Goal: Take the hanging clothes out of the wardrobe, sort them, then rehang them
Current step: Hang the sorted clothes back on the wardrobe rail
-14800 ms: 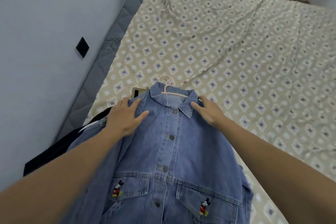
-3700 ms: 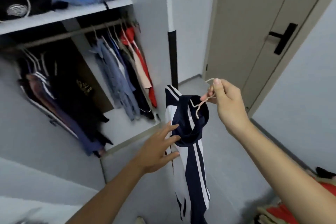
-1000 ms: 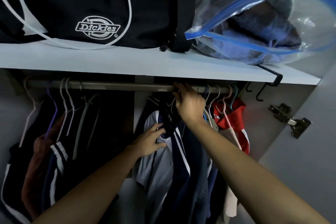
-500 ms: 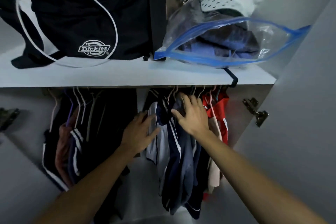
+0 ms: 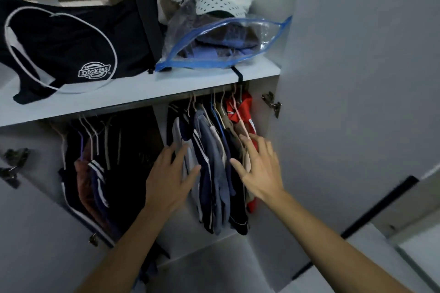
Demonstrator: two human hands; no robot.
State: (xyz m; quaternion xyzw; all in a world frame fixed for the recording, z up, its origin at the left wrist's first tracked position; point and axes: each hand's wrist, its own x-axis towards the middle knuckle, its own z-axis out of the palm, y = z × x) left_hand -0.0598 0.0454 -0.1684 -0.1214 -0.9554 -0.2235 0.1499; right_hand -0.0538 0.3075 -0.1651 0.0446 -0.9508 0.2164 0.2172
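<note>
- The wardrobe (image 5: 333, 78) is seen from the front with its doors swung open; a white shelf (image 5: 142, 93) runs across it above the hanging space.
- The hanging clothes (image 5: 214, 162) of the right-hand bay are packed together on hangers under the shelf: a navy garment with white stripes at the left, blue and dark pieces in the middle, a red garment (image 5: 240, 112) at the far right beside the door hinge (image 5: 271, 103).
- A second group of dark clothes (image 5: 95, 173) is hung in the left-hand bay, well apart from both hands.
- A black bag (image 5: 59, 47) with white piping and a "Dickies" badge is laid on the left of the shelf.
- A clear zip bag (image 5: 226, 43) with a blue edge, filled with folded fabric, is laid on the right of the shelf, with a white knitted hat (image 5: 219, 0) resting on top of it.
- The left hand (image 5: 169, 178) is held in front of the left edge of the right-hand group, fingers spread wide and straight, nothing gripped; contact with the cloth cannot be told.
- The right hand (image 5: 259, 169) is held before the right part of the same group, fingers spread wide, fingertips (image 5: 247, 144) at the pale and red garments, nothing gripped.
</note>
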